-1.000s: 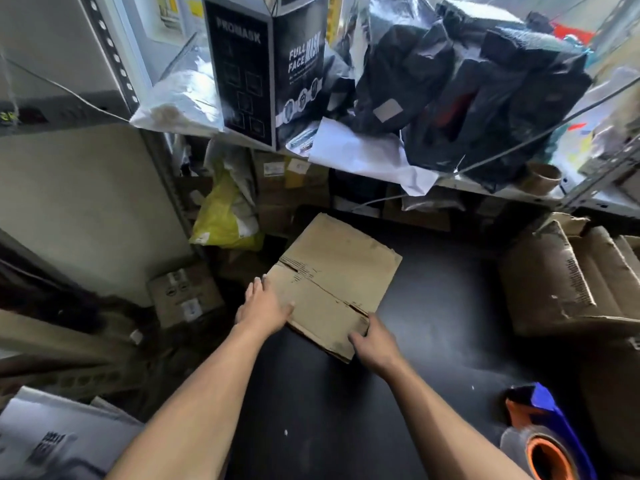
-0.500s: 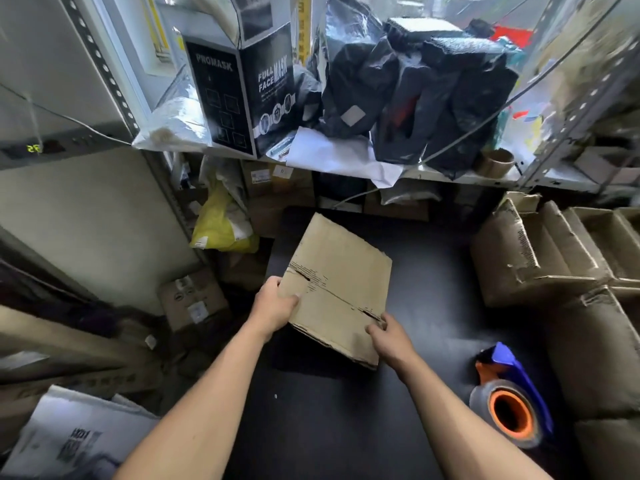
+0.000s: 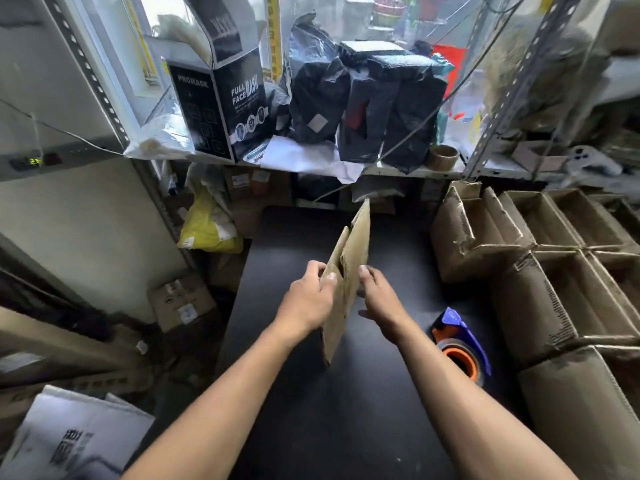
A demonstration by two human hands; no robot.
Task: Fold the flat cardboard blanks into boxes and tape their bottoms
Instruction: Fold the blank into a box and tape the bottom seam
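You hold the flat cardboard blank point(image 3: 348, 271) on edge above the black bench point(image 3: 346, 410). Your left hand point(image 3: 308, 301) pinches its left face; your right hand point(image 3: 379, 303) grips the right. A tape dispenser point(image 3: 460, 344) lies right, beside folded boxes point(image 3: 540, 265).

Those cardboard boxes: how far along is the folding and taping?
Done: several open boxes stand at the right of the table. In hand: the left hand and right hand hold one flat blank on edge, not yet opened. Left: shaping it and taping its bottom; the tape dispenser lies untouched.
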